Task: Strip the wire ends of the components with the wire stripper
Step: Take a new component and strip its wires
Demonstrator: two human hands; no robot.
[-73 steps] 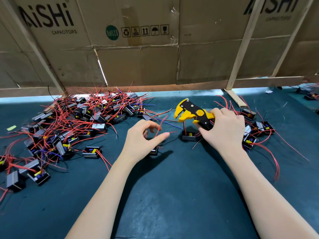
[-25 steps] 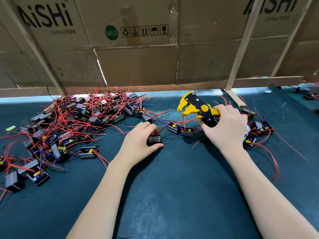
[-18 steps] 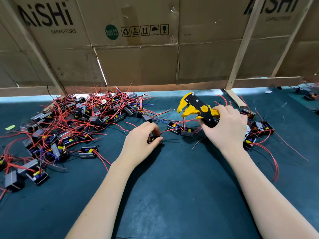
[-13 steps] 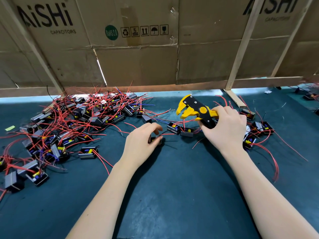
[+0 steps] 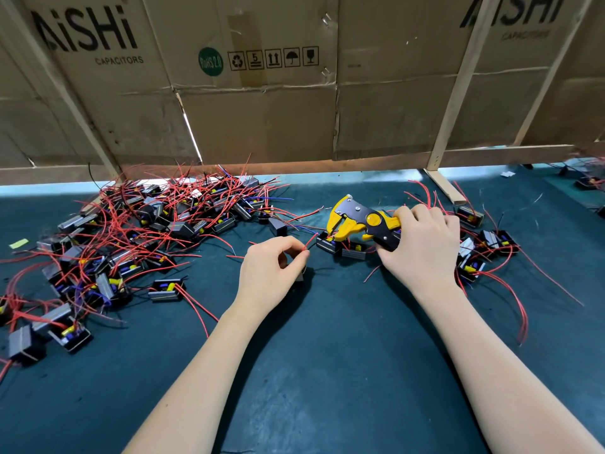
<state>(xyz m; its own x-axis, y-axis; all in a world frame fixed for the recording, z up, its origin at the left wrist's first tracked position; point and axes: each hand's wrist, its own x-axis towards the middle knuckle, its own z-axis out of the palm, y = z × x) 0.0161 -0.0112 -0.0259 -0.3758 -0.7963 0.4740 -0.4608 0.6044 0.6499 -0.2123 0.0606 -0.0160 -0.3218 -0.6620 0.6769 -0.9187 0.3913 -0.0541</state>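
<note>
Head camera view, looking down at a dark green table (image 5: 327, 371) with a person's two bare forearms reaching forward. The left hand (image 5: 270, 273) is curled, thumb and forefinger pinching a thin red wire (image 5: 311, 241) close to its free end, so that the tip sticks out toward the right. That reads as offering the wire end to the tool. A small dark component (image 5: 299, 275) lies half hidden under this hand's fingers; whether the pinched wire belongs to it cannot be told.

The right hand (image 5: 422, 247) is wrapped around the handles of a yellow and black wire stripper (image 5: 363, 222), whose head points left toward the wire tip. Its jaws stand slightly apart, just beside the wire end but not on it. Held this way, the tool is probably ready to take the tip and squeeze.

Directly under the stripper's head sit two more components (image 5: 340, 249) on the table. On the left, a large tangled pile of components (image 5: 147, 231) with red wires probably waits to be stripped. A smaller group (image 5: 484, 250) lies to the right of the right hand, perhaps those already done, though that cannot be confirmed. Flattened cardboard boxes (image 5: 262, 93) form a wall behind the table.
</note>
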